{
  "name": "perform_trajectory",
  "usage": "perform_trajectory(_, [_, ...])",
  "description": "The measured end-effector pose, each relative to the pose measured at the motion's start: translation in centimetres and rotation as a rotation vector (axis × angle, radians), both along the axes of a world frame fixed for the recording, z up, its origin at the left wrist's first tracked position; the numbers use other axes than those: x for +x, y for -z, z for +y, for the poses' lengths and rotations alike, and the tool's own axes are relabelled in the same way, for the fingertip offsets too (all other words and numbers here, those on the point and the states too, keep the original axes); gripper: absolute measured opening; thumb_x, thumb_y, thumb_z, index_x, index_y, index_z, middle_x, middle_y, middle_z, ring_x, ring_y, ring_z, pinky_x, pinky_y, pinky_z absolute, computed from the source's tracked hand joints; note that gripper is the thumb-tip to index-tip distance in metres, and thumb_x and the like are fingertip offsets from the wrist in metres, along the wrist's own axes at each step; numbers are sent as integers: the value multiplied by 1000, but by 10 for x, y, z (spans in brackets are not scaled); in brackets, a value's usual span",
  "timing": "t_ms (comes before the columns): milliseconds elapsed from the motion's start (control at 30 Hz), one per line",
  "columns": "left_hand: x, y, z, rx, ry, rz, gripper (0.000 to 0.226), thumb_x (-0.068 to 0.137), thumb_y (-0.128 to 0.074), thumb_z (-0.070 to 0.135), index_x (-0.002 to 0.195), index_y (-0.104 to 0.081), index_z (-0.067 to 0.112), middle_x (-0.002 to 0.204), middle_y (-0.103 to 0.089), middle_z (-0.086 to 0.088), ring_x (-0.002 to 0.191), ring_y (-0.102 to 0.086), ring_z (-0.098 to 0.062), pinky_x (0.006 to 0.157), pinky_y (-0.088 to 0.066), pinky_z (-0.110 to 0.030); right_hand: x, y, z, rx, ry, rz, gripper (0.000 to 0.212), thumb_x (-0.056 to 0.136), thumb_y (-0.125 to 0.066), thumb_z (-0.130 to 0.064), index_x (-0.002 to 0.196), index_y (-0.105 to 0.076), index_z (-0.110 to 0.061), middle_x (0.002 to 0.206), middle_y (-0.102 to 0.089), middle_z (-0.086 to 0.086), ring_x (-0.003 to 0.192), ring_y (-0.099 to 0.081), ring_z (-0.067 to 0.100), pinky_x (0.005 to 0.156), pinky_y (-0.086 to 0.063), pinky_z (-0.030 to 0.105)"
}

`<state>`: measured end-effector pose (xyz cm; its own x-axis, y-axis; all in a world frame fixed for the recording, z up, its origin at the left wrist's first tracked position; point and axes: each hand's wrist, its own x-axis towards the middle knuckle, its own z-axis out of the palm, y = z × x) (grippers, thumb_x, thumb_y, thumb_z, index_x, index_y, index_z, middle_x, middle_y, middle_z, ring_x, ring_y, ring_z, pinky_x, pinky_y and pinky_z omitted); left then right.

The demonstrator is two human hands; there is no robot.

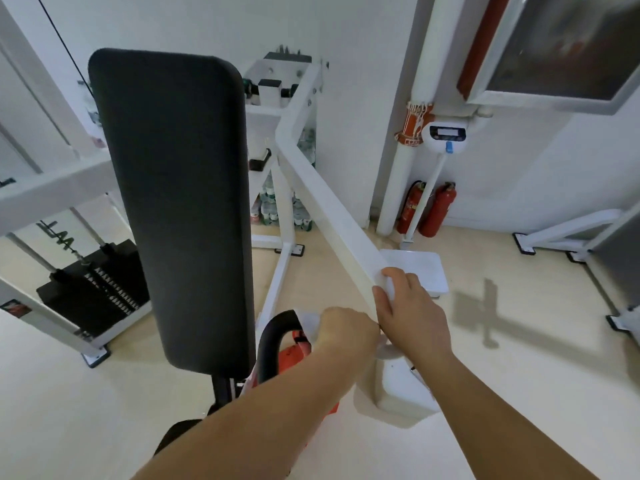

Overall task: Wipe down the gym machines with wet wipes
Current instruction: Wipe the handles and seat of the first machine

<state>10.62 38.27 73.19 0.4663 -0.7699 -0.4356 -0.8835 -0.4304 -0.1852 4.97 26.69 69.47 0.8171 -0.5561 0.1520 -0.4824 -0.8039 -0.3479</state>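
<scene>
White and crumpled, one wet wipe [389, 289] lies on the machine's white bar [332, 202], held there by my right hand [410, 306], fingers [398, 274] curled over it. My left hand [346, 329] grips one white sheet [307, 322]. Two red extinguishers [436, 211] stand by the wall.

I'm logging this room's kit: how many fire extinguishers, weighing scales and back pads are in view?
Extinguishers: 2
Scale: 1
Back pad: 1
Total: 4
</scene>
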Motion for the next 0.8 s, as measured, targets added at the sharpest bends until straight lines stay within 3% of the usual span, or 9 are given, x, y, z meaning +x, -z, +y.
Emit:
perform_trajectory(133, [17, 8, 24, -129, 70, -51, 16, 98, -56, 18, 113, -55, 16, 103, -67, -3, 97, -67, -30, 76, -40, -37, -1, 2, 1, -3, -1, -12, 36, 104, -40, -48, 135, -44, -30, 118, -57, 1, 103, -62, 27, 66, -48, 38])
perform_trajectory(267, [62, -3, 57, -78, -303, 150, 14, 90, -57, 23, 101, -63, 18, 100, -66, -3, 93, -67, -25, 75, -50, -34, 0, 3, 0, -31, 0, -17, 37, 104, -41, -48, 134, -46, -28, 114, -58, 2, 94, -62, 28, 62, -48, 37])
perform_trajectory(367, [70, -6, 64, -92, -407, 265, 8, 89, -61, 23, 91, -61, 16, 90, -68, -2, 81, -67, -21, 66, -53, -31, 1, 3, 1, -38, 9, -12, 35, 104, -42, -46, 134, -45, -28, 112, -58, 3, 93, -62, 29, 62, -50, 39])
perform_trajectory(500, [53, -6, 50, -105, -340, 34, 4, 90, -61, 17, 89, -57, 16, 78, -55, 0, 69, -57, -20, 63, -47, -33, 3, 1, 1, -36, 9, 11, 36, 105, -39, -47, 136, -42, -30, 113, -57, 3, 94, -61, 29, 65, -53, 41])
perform_trajectory(633, [27, 13, 74, -319, -244, -233, 15, 95, -60, 19, 104, -49, 19, 78, -41, 0, 70, -44, -21, 61, -35, -35, -5, 1, 5, -45, -34, -28, 40, 104, -40, -46, 141, -45, -31, 128, -54, 6, 103, -62, 30, 67, -54, 40])
perform_trajectory(733, [23, 18, 84, -350, -262, -228, 29, 92, -63, 14, 114, -44, 17, 91, -41, -2, 77, -43, -20, 63, -37, -34, -13, 3, 4, -93, -128, 42, 38, 102, -47, -50, 138, -53, -40, 139, -46, 9, 110, -59, 31, 75, -54, 39])
perform_trajectory(800, [28, 11, 81, -333, -351, -186, 26, 95, -60, 13, 117, -46, 15, 91, -41, -2, 78, -46, -22, 64, -40, -35, -13, 4, 1, -121, -165, 109, 29, 98, -51, -54, 120, -66, -43, 141, -41, 10, 110, -56, 32, 77, -51, 37])
